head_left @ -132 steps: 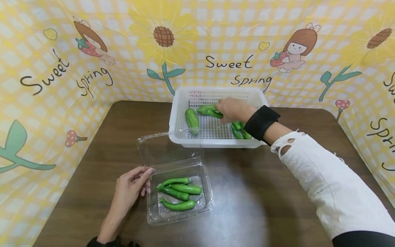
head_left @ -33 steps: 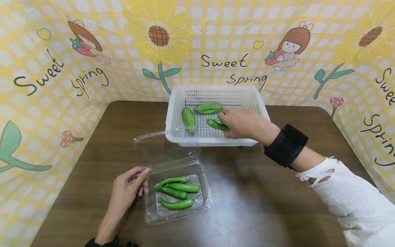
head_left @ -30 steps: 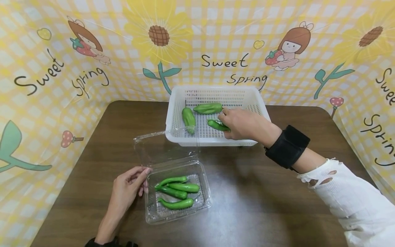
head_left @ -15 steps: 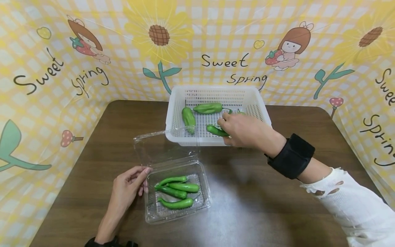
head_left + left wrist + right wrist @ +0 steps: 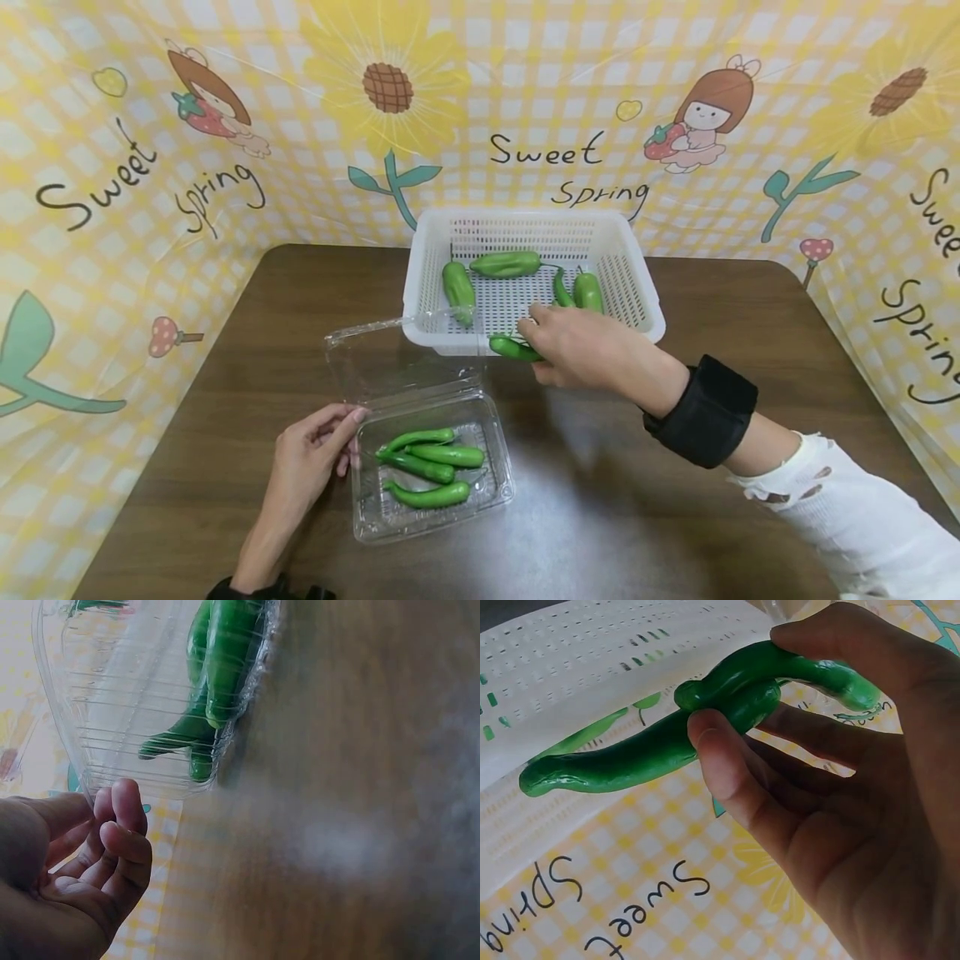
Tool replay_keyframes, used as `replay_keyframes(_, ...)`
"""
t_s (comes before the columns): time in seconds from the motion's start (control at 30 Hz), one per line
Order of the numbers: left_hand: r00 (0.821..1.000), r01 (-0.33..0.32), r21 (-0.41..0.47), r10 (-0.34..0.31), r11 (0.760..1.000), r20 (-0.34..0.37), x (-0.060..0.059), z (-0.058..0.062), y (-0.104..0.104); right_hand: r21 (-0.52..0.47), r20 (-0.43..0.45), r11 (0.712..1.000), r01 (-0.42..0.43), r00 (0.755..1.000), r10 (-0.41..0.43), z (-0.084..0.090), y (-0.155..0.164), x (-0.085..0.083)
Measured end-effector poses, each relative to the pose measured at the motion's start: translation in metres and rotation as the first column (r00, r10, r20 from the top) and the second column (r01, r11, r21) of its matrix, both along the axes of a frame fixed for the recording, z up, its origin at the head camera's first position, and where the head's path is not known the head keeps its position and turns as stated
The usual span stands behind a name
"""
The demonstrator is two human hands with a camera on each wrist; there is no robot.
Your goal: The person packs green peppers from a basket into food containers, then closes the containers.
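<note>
Green pepper (image 5: 513,347): one, pinched between thumb and fingers of the right hand (image 5: 592,358), carried just outside the front wall of the white basket (image 5: 643,287), above the worktop (image 5: 645,500). In the right wrist view, thumb (image 5: 720,761) pressed on the underside of the pepper (image 5: 667,746), index finger curled over its top; grip clenched on the pepper, remaining fingers loosely bent beneath.

Count inside the white basket: four green peppers. One near the left wall (image 5: 458,289), one lying crosswise toward the back wall (image 5: 506,263), two side by side toward the right wall, a thin one (image 5: 561,288) and a thicker one (image 5: 588,292).

Count inside the clear clamshell box (image 5: 495,508), set in front of the basket and to its left: four green peppers (image 5: 431,467), lying roughly parallel. Lid (image 5: 390,367) of the box hinged open toward the basket, its far edge touching the basket's front wall.

Left hand (image 5: 311,467): resting on the worktop at the left side of the clamshell box, fingertips at the box rim. In the left wrist view, fingers (image 5: 124,825) loosely curled just beside the box wall (image 5: 112,727), nothing grasped; grip released. Contact with the rim: cannot tell for certain.

Black wrist strap (image 5: 708,411) on the right forearm, white sleeve (image 5: 862,525) behind it. Printed yellow check backdrop (image 5: 150,167) around the back and sides of the worktop.
</note>
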State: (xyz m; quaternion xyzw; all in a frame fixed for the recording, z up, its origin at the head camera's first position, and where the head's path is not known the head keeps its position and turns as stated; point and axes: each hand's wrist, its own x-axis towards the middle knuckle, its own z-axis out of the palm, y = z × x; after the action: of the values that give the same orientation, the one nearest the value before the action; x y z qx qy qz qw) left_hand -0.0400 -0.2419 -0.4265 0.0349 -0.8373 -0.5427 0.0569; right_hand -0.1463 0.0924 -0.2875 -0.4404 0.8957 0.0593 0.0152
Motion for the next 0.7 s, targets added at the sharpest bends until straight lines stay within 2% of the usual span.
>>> replay_keyframes(0.7,1.0,-0.005,0.002,0.005,1.0,0.006,0.001,0.001,0.002,-0.045,0.038,0.997,-0.059,0.997,0.06,-0.003,-0.011,0.028)
